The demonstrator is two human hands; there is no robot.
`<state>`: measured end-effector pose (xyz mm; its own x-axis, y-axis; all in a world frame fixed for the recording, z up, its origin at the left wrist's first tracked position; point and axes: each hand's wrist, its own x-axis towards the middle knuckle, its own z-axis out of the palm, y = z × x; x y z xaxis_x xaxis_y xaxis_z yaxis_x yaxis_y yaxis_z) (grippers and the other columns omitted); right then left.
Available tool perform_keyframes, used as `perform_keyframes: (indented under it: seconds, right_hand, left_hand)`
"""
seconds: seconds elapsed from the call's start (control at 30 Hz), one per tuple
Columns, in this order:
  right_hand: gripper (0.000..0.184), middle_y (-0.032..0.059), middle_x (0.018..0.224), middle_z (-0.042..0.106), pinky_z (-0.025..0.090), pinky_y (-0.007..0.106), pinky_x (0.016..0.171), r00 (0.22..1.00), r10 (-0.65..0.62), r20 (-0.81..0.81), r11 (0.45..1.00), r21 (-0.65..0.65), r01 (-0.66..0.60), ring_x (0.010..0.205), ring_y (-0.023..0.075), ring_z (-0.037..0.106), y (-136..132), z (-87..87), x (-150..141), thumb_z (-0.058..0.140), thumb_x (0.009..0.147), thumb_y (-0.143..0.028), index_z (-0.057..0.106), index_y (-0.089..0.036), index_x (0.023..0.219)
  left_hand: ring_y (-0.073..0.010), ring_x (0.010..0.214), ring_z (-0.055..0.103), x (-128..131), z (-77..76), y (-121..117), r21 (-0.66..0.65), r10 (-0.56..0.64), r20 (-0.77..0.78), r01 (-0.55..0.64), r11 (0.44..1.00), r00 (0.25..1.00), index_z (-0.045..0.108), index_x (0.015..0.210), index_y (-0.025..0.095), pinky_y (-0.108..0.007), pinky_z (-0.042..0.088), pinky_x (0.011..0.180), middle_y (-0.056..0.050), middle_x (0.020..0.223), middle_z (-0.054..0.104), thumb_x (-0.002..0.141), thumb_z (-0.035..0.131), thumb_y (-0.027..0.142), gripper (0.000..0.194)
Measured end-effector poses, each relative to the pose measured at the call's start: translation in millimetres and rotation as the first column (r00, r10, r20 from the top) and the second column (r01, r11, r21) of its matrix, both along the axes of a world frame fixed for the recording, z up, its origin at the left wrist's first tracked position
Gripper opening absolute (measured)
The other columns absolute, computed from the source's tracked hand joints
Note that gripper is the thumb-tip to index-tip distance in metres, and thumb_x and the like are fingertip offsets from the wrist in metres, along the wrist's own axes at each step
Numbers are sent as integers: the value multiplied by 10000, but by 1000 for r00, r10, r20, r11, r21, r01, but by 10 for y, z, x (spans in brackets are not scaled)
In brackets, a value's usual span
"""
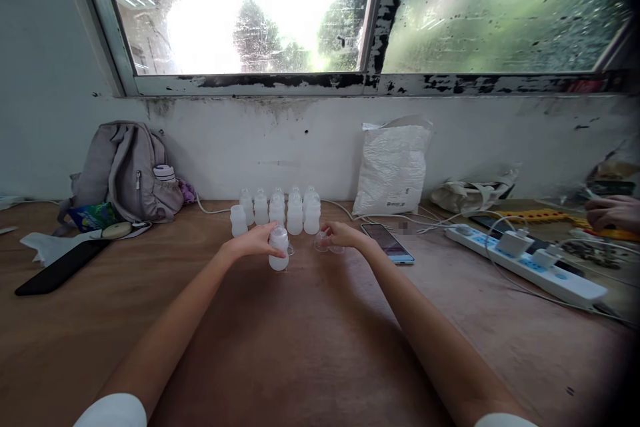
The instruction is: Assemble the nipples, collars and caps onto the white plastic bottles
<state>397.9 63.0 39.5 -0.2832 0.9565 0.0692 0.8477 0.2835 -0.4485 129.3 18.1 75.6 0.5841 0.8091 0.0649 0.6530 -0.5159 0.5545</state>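
My left hand (257,240) is closed around a small frosted white bottle (279,261), shaped like a baby bottle, which stands upright near the table's middle. A clear dome-like piece (291,249) shows just beside that bottle. With bent fingers, my right hand (344,235) pinches a clear plastic cap (320,244); another clear cap (337,249) lies under the hand, partly hidden. Behind my hands, several similar white bottles (295,213) stand in rows. One shorter, open-topped bottle (239,221) is at their left front.
A grey backpack (135,173) and a black flat case (63,268) lie left. Toward the right are a phone (388,243), a white padded bag (393,167), and a power strip (530,268) with cables. Another person's hand (615,213) is at the far right.
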Motion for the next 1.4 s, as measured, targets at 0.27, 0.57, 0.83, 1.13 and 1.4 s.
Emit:
perform_keyframes:
  seconds: [0.27,0.57,0.83,1.13,1.4]
  right_hand:
    - [251,45,818,628,439,249,673,957,174,-233,953,284,-104,751,148,579,-317,474,-309,509,763,-384,578,-166,866]
    - [305,-16,631,591,394,228,542,923,284,-258,897,413,-161,519,99,511,-713,646,-790,616,679,-399,555,-203,905]
    - [283,-25,584,527,387,214,457,779,311,-544,909,410,-77,448,89,493,-780,739,-740,576,702,-427,519,-183,832]
    - [362,-41,549,443,328,200,456,809,169,-563,923,378,70,489,87,437,-804,766,-716,548,683,-528,533,-183,791]
    - [408,-60,453,330,230,196,359,593,123,-796,972,216,88,380,63,310,-829,769,-799,503,687,-575,445,-179,605]
  left_hand:
    - [-181,725,529,80,40,-21,251,72,117,-99,963,991,543,828,197,-258,399,616,-1,776,543,566,649,453,382]
    - [-234,855,506,182,70,-115,572,245,81,-246,782,966,549,959,229,-354,399,754,-41,851,500,614,629,435,410]
    - [-226,859,542,246,119,-190,590,193,255,-311,746,947,460,1035,212,-334,423,732,-49,934,570,643,620,436,480]
    - [-251,861,570,334,115,-334,654,247,111,-258,711,963,477,992,192,-306,442,639,-69,917,601,701,563,364,349]
    - [-223,752,590,456,181,-498,586,271,161,-313,747,949,477,939,191,-282,435,558,-54,851,608,679,575,330,311]
